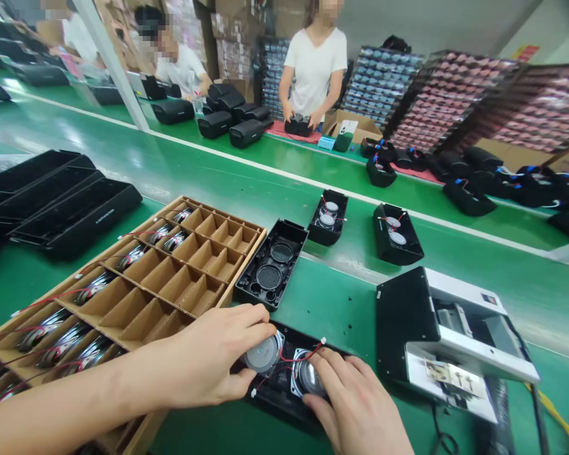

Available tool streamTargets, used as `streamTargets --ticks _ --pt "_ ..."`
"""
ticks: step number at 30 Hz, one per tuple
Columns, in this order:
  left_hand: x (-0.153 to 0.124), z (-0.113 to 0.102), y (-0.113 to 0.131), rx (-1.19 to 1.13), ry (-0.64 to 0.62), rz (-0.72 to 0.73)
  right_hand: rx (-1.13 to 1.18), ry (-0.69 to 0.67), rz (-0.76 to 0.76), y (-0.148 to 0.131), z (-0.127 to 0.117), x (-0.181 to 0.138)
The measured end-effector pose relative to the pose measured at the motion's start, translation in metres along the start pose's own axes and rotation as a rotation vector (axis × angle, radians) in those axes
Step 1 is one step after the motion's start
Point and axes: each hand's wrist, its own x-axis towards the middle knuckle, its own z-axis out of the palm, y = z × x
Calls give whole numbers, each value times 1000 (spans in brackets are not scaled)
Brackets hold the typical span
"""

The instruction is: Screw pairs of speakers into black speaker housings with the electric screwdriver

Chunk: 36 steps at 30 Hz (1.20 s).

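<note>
A black speaker housing [284, 395] lies on the green bench right in front of me. Two round silver speaker drivers sit in it, with thin red wires running between them. My left hand [215, 360] curls its fingers round the left driver [264, 354]. My right hand [355, 404] presses its fingertips on the right driver [308, 378].
A cardboard divider tray [189, 253] with several more wired drivers sits at my left. An empty housing [271, 262] and two filled housings [329, 218] lie beyond. A black and white machine [448, 341] stands at right. Black trays [61, 202] lie at left. Other people work across the belt.
</note>
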Motion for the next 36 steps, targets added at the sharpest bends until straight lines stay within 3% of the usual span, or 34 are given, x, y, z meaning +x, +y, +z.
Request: streamTargets --ticks 8,16,20,23,28,36 --pt "8 2 14 121 -143 -45 -38 15 -32 5 -1 0" --pt "10 0 30 212 -138 -51 28 53 -69 13 -1 -7" --pt "17 0 35 279 -167 -8 41 -3 -49 15 -1 -8" --pt "20 6 35 316 -191 -10 70 -63 -43 16 -2 -6" --pt "21 17 25 340 -183 -2 65 -22 -66 17 -7 -4" --pt "36 13 20 301 -227 -14 120 -13 -30 21 -6 -5"
